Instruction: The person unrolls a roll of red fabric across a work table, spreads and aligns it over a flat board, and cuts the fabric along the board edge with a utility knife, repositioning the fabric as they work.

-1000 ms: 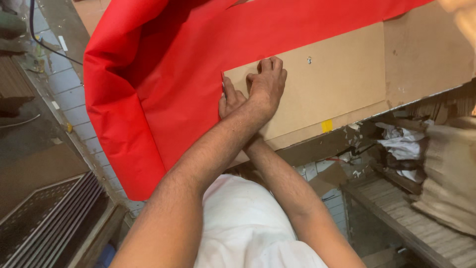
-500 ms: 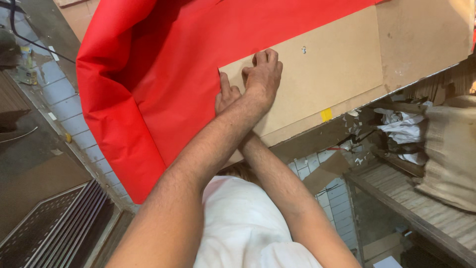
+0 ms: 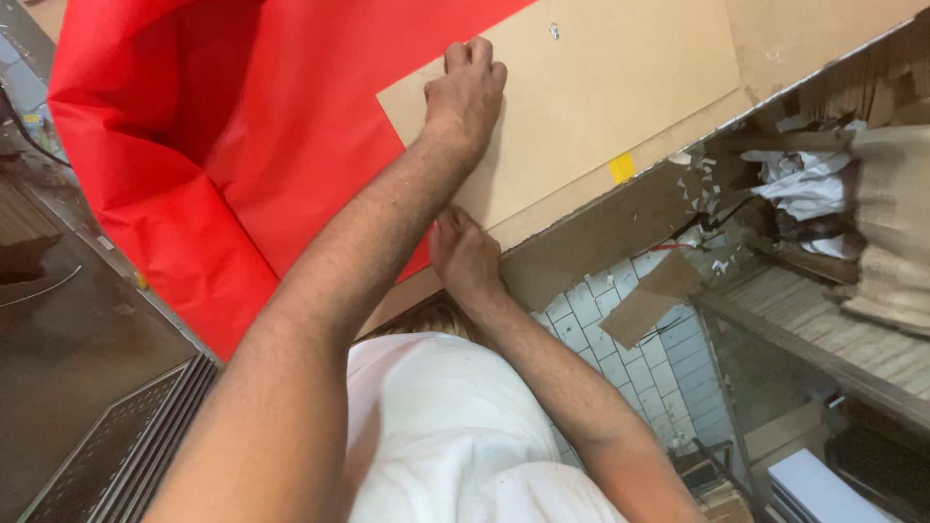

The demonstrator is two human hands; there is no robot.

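Both flat, nothing gripped: left hand (image 3: 465,97) pins tan rectangular cardboard panel (image 3: 601,107) on red paper sheet (image 3: 242,145), right hand (image 3: 465,261) at edge below it. Prob positioning step; next needs steady pressure, no slip.

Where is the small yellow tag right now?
In the head view the yellow tag sits right of centre on the cardboard sheet, near its lower edge, right of both hands and above the dark table edge.

hands (image 3: 466,97) have uncrossed and moved apart

Crumpled white paper (image 3: 799,179) on a wooden shelf (image 3: 823,339), white tiled floor (image 3: 620,339), metal grate (image 3: 116,446)
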